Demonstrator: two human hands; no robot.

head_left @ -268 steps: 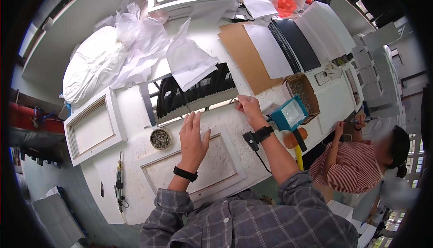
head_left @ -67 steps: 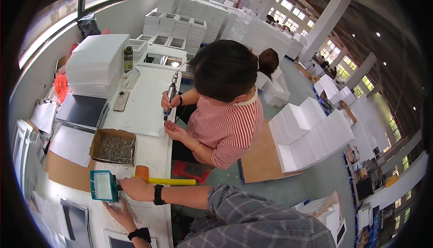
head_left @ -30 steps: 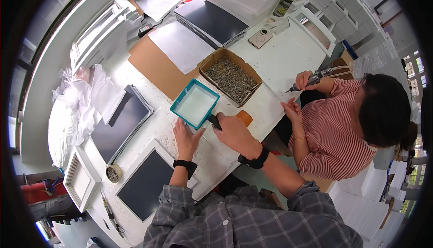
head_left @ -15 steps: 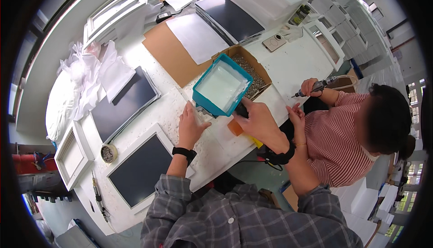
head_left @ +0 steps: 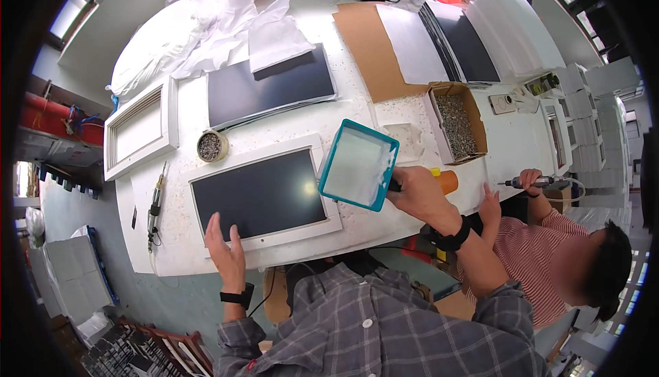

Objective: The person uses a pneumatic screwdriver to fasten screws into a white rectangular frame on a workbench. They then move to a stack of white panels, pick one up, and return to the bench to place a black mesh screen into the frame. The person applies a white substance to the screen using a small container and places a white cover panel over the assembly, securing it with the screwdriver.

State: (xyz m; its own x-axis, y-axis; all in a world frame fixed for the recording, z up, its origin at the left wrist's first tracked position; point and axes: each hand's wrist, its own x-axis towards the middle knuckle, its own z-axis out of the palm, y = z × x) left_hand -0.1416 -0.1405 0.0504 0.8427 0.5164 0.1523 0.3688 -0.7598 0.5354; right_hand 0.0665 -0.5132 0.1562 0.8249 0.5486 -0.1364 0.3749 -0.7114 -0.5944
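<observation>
My right hand (head_left: 424, 200) grips the dark handle of a teal rectangular tub (head_left: 336, 183), which has white material inside and smears along one wall. The tub is in the air, partly over the right end of a white frame (head_left: 334, 222) with a dark panel (head_left: 261, 195) inside it. At the frame's lower left edge is my left hand (head_left: 225, 253), fingers stretched and thumb apart, holding nothing. Whether its fingertips touch the frame I cannot tell. An orange object (head_left: 448, 182) is on the table behind my right hand.
An open cardboard box of small metal pieces (head_left: 456, 126) stands to the right, a round tub of small pieces (head_left: 211, 146) to the left. A screwdriver tool (head_left: 156, 202) lies beside an empty white frame (head_left: 141, 130). A co-worker (head_left: 528, 260) holds a similar tool (head_left: 539, 182) at right.
My right hand has carried the teal tub away from the cardboard box to the framed panel. My left hand has left the tub for the frame's lower left edge. The view has turned left.
</observation>
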